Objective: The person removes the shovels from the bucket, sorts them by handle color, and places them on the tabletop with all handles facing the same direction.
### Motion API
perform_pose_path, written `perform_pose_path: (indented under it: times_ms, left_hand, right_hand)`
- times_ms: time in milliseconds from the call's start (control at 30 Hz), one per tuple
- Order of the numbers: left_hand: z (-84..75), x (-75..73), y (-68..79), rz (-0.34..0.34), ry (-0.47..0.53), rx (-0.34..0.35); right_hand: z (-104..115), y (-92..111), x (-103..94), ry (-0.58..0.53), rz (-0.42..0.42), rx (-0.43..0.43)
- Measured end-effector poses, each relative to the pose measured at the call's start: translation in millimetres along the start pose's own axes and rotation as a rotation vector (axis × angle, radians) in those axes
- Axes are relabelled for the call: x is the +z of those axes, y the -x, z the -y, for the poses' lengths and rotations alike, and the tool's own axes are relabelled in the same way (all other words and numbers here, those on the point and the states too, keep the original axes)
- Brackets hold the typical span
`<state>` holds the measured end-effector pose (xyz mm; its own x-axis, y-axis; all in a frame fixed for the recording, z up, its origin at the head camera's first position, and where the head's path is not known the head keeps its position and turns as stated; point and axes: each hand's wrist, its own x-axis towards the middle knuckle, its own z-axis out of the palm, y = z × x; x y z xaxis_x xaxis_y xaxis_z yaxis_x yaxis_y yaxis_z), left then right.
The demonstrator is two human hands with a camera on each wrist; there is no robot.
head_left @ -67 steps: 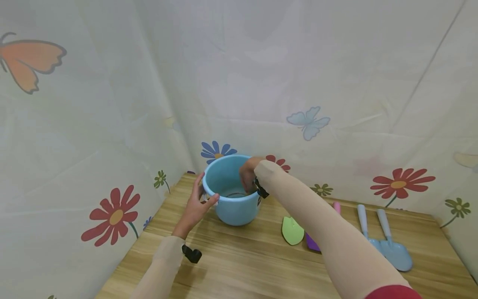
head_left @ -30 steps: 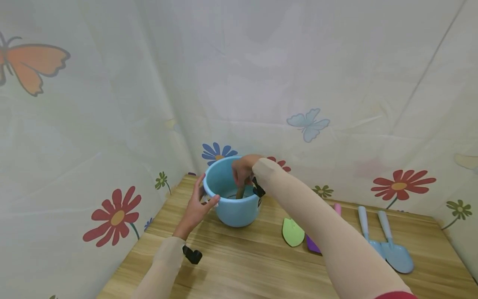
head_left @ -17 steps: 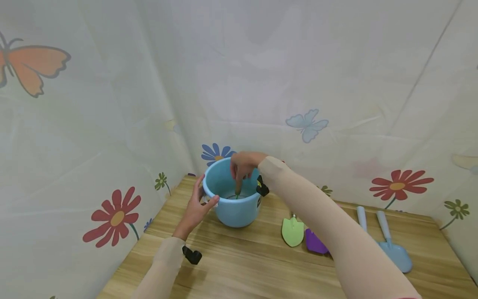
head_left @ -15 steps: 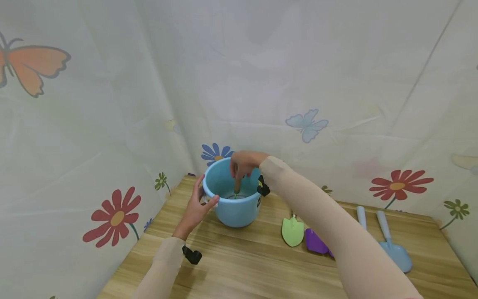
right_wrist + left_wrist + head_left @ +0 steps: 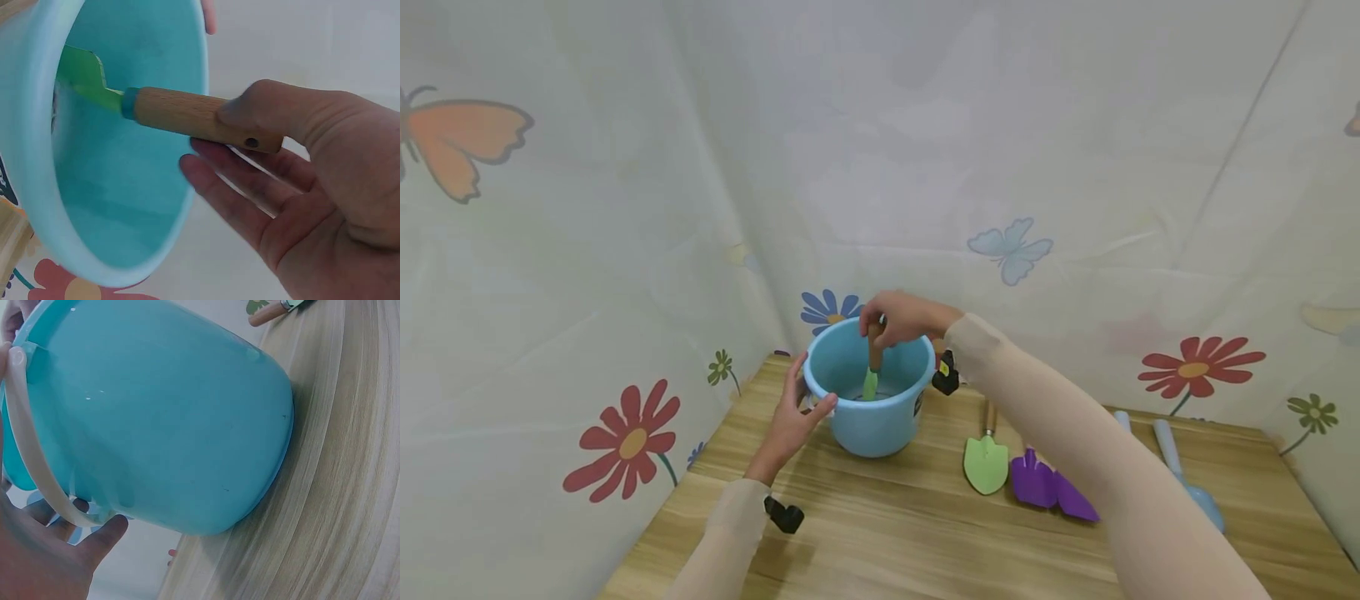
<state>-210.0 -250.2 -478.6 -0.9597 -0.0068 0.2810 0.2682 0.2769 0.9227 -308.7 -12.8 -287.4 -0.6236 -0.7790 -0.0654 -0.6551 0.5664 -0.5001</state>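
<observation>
A light blue bucket (image 5: 874,429) stands on the wooden table, close to the back cloth. My left hand (image 5: 792,423) grips its left rim, the thumb on the front edge and the fingers spread along the side. The bucket's white handle (image 5: 39,456) hangs beside that hand in the left wrist view. Above the opening, my right hand (image 5: 908,319) pinches the wooden handle of a small garden trowel (image 5: 876,348). Its green blade (image 5: 87,78) points down inside the bucket, the tip hidden by the front rim.
Right of the bucket lie a green trowel (image 5: 987,463), two purple tools (image 5: 1033,482) and light blue shovels (image 5: 1210,507) with pale handles, partly covered by my right forearm. A flower-printed cloth (image 5: 880,167) rises behind and left of the table (image 5: 880,525).
My right hand has risen from deep in the bucket to above the rim, drawing the trowel up so its handle and green blade show. My left hand keeps its hold.
</observation>
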Motion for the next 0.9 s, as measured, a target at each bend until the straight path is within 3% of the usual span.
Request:
perform_pose_path:
  times_ms: [367,633,900]
  left_hand:
    - [-4.0,-4.8,-1.1,0.006,-0.004,-0.021]
    - [0.6,-6.7,-2.0,-0.003,-0.007,0.012]
    - [2.5,-7.4,-2.1,-0.004,-0.002,0.022]
  right_hand:
    - [-5.5,18.5,-5.6,-0.218,-0.205,-0.094]
    - [-9.5,26.0,-5.5,-0.276,-0.379,-0.189]
    - [-13.1,32.2,-4.4,-0.391,-0.436,-0.204]
